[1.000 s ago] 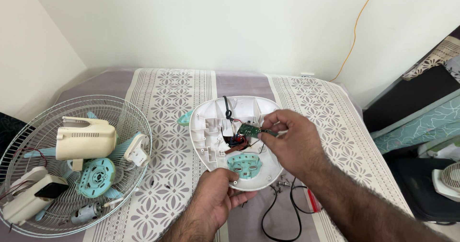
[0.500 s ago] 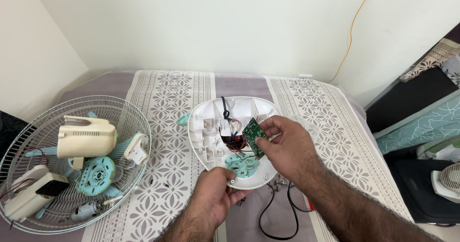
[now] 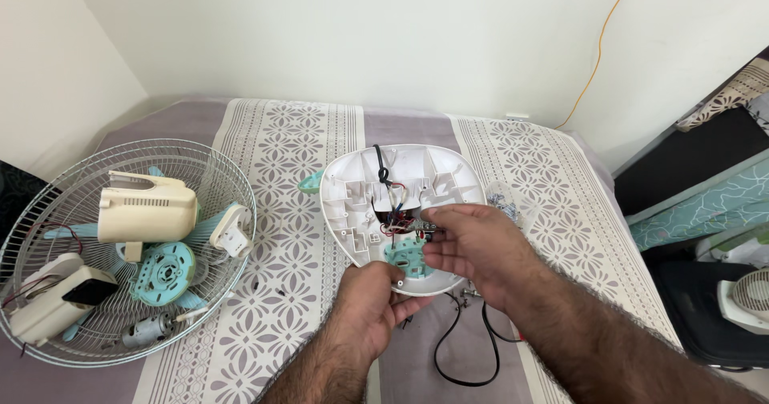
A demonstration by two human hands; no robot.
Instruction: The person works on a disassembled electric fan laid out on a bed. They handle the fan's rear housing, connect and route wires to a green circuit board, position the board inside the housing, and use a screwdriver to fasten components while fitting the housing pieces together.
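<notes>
A white plastic fan base (image 3: 436, 172) lies upside down on the patterned cloth, its ribbed inside facing up. My left hand (image 3: 368, 308) grips its near rim, thumb by a round teal part (image 3: 407, 260) inside the shell. My right hand (image 3: 481, 248) reaches in from the right and pinches a small circuit board (image 3: 428, 233) low over the middle of the base. Red, black and blue wires (image 3: 392, 218) run from the board into the shell. A black cord (image 3: 465, 360) loops on the cloth under my right wrist.
At the left, a round wire fan grille (image 3: 204, 160) holds a cream motor housing (image 3: 148, 208), a teal disc (image 3: 163, 272), a small metal motor (image 3: 144, 332) and a white box (image 3: 52, 304). A clear bag of small parts (image 3: 503, 198) lies beside the base. A small white fan (image 3: 749, 300) stands far right.
My right hand has lowered the circuit board from upright, green face showing, down towards the base's middle. My left hand keeps its grip on the rim.
</notes>
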